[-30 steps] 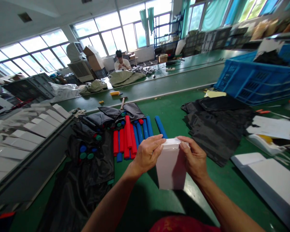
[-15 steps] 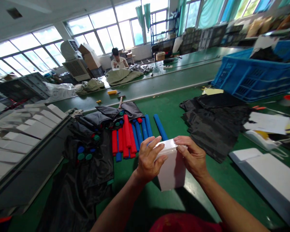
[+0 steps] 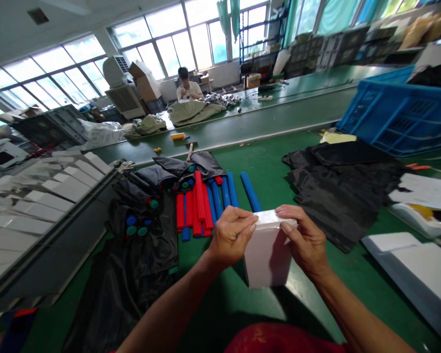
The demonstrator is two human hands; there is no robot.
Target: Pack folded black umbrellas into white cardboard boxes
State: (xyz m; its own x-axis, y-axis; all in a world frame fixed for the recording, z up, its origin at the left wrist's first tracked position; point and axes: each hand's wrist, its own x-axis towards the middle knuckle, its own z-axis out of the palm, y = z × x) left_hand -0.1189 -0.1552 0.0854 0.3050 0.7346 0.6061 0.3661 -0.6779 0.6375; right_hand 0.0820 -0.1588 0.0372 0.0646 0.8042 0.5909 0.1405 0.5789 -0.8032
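A white cardboard box [image 3: 267,257] stands upright on the green table in front of me, its narrow top facing up. My left hand [image 3: 234,233] pinches the left end of the box's top edge, fingers pressed together. At the other end, my right hand [image 3: 305,238] grips the top, with fingers over it and the thumb on the near face. Just beyond the box lie red ribbed tubes [image 3: 199,203] and blue ribbed tubes [image 3: 250,192]. Whether the top flap is fully tucked in, I cannot tell.
Black fabric pouches [image 3: 154,230] with tubes lie to the left, beside a grey crate [image 3: 77,230] of white boxes. Flat black pouches [image 3: 345,191] and a blue basket [image 3: 400,115] are on the right. A person [image 3: 189,89] sits across the far table.
My left hand's spread fingers have closed into a pinch on the box's top edge. My right hand keeps its hold. The whole view has shifted slightly.
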